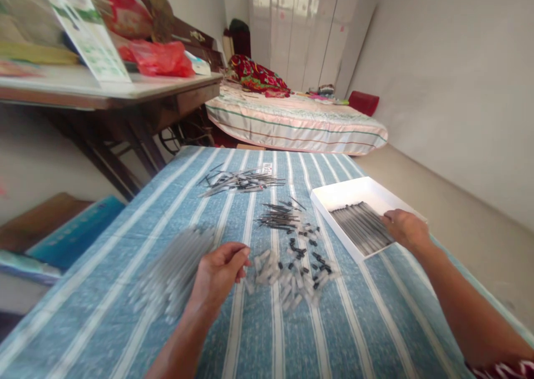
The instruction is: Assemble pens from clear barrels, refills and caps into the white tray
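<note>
My left hand (222,267) is closed in a pinch over the cloth, beside a loose pile of small translucent caps (292,284). Whatever its fingertips hold, if anything, is too small to make out. Left of it lies a blurred bundle of clear pen barrels (175,267). My right hand (404,229) reaches over the right side of a white box (350,187). Its fingers are curled at the end of a row of dark pens (359,226) lying side by side in the box; what they grip is hidden. Small black pieces (321,262) lie among the caps.
Thin dark pen refills (277,215) lie beyond the caps, with another spread of thin rods (242,181) farther back. Blue striped cloth (208,345) covers the table. A side table (167,89) with bags stands at left; a bed (300,123) is behind.
</note>
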Demonstrator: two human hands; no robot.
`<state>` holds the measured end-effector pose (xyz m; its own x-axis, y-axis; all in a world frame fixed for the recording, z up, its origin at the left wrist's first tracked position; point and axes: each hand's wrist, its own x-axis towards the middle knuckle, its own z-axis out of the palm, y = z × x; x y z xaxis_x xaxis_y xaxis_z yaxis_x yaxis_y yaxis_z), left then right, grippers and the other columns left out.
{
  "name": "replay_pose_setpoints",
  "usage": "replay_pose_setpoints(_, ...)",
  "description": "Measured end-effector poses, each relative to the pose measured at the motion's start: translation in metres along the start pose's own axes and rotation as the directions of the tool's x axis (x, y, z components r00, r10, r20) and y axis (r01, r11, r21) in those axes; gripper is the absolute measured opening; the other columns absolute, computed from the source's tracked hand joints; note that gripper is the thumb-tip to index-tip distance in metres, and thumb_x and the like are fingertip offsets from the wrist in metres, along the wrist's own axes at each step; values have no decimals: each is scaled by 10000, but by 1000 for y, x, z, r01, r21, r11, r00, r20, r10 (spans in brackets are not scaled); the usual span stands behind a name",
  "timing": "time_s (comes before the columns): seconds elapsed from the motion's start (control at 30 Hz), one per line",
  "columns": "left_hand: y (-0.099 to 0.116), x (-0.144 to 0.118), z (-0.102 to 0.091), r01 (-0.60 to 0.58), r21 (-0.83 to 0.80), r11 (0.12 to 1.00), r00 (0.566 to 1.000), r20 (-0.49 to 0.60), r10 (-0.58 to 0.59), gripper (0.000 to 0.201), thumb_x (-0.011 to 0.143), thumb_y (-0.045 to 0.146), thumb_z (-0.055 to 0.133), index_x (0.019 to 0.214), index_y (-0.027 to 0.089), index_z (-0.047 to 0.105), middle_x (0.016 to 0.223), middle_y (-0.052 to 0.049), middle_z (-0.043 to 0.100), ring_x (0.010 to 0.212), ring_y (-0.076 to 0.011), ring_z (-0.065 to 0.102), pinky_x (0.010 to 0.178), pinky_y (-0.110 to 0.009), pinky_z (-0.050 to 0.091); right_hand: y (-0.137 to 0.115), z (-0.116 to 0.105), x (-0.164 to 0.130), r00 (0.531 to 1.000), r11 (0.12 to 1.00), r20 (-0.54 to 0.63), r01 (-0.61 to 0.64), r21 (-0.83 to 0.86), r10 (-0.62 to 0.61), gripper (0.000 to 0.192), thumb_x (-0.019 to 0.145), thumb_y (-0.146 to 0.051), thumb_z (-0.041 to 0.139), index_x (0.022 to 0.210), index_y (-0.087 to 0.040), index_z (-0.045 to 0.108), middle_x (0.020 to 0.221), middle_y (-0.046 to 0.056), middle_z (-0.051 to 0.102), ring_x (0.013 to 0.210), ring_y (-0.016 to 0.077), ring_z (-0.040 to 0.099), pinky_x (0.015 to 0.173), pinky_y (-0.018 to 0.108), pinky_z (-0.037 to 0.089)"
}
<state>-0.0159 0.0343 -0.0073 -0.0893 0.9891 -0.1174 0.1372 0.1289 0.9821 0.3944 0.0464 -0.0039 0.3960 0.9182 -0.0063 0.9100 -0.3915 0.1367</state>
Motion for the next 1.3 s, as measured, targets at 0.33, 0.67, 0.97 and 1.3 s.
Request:
replay_pose_setpoints(0.33, -19, 9, -10, -85, 373, 924, 996, 43, 74, 176, 694, 341, 544, 693, 185, 626, 533, 27, 593, 463, -129, 534, 477, -225, 399, -127, -22, -56, 785, 646, -313, 618, 448, -534, 261, 876, -284, 448, 767, -186, 664, 736, 30, 639, 699, 148, 584, 663, 227, 392)
replay_pose_setpoints(0.67, -13, 8, -22, -154, 668, 728, 983, 32, 178, 240, 761, 338, 480, 783, 180, 660, 653, -14, 660, 638, -170, 605, 605, -247, 412, -230, -17, -90, 469, 415, -221, 875, 251, -855, 135, 843, -199, 517, 766, -172, 625, 809, 48, 594, 834, 175, 539, 719, 260, 368)
replay_pose_setpoints(0.97, -11, 12, -41, -49, 788, 614, 982, -75, 175, 237, 790, 297, 478, 911, 195, 654, 797, -48, 709, 757, -203, 654, 668, -260, 428, -236, 0, -93, 466, 428, -187, 879, 210, -865, 156, 857, -184, 487, 770, -163, 614, 849, 64, 583, 862, 195, 498, 760, 295, 364)
replay_pose_setpoints(1.3, -9, 1, -21, -149, 964, 221, 984, 123, 127, 196, 820, 204, 440, 861, 165, 627, 900, -100, 642, 838, -229, 633, 679, -287, 426, -235, -3, -94, 490, 442, -208, 865, 239, -846, 135, 857, -176, 489, 779, -155, 597, 854, 57, 583, 880, 193, 506, 766, 289, 370)
